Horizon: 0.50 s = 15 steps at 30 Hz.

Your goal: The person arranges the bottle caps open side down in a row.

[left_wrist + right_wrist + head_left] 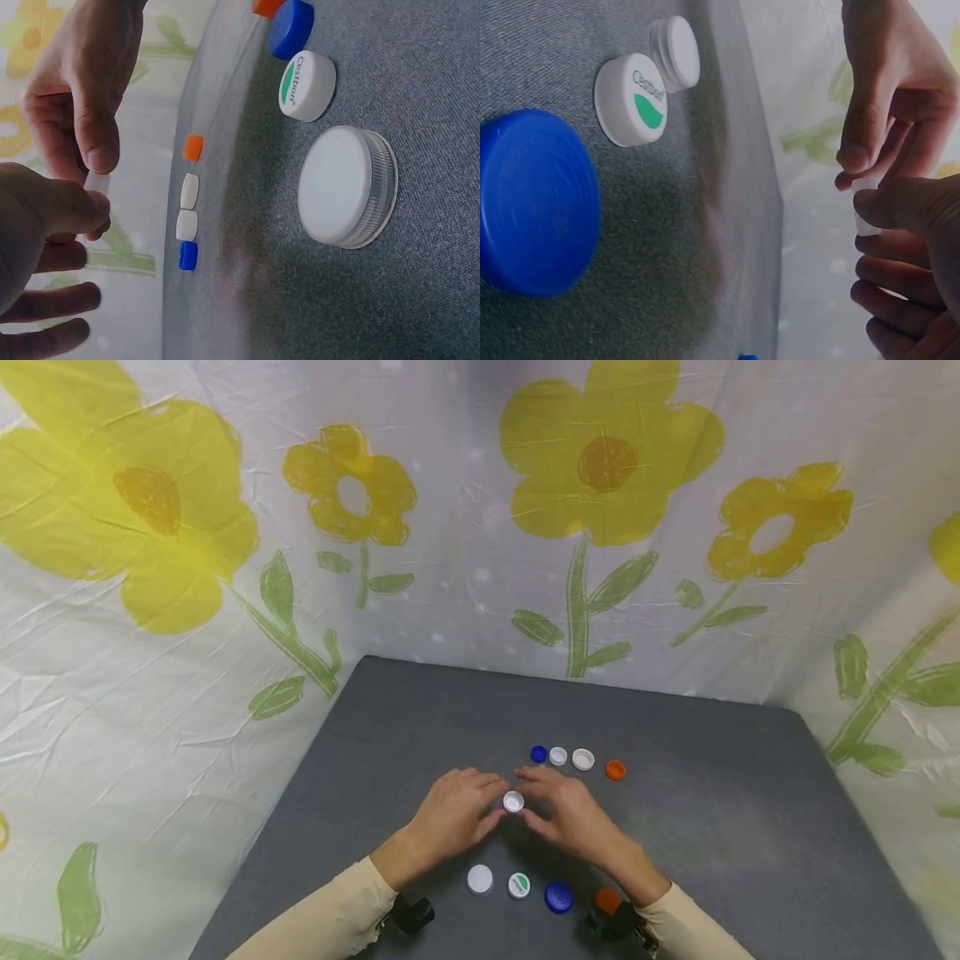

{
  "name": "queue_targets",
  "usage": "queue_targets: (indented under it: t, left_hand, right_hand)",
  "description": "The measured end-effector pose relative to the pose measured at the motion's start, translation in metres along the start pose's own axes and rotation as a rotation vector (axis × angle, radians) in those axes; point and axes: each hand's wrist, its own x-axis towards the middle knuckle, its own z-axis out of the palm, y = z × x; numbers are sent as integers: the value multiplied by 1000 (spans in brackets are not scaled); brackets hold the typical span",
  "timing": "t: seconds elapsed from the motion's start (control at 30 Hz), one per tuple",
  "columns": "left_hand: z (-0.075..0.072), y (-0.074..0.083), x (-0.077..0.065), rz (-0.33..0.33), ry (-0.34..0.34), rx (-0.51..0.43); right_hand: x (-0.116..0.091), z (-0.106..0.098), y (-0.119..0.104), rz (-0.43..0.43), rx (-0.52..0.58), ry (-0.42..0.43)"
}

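A small white bottle cap [513, 802] is held up above the dark table, between the two hands. My left hand [459, 810] pinches it from the left, the thumb against its side in the left wrist view. From the other side my right hand [570, 814] pinches the same cap, its thumb and fingers around the white piece [868, 223] in the right wrist view. The cap's hollow side faces up toward the head camera. Fingers hide part of its rim in both wrist views.
Nearer me lie a wide white lid [480, 880], a white cap printed "Cestbon" [518, 885], a blue lid [558, 897] and an orange cap [607, 900]. Farther back are a blue cap [538, 753], two white caps [583, 759] and an orange cap [616, 769]. A flowered curtain [450, 568] surrounds the table.
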Motion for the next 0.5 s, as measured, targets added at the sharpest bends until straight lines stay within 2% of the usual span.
queue_targets:
  t: [0.23, 0.5]
  left_hand:
    - [-1, 1, -1, 91, 100, 73]
    - [6, 2, -2, 174, 178, 82]
  right_hand:
    - [-3, -4, 2, 48, 65, 10]
    - [-5, -6, 0, 96, 146, -64]
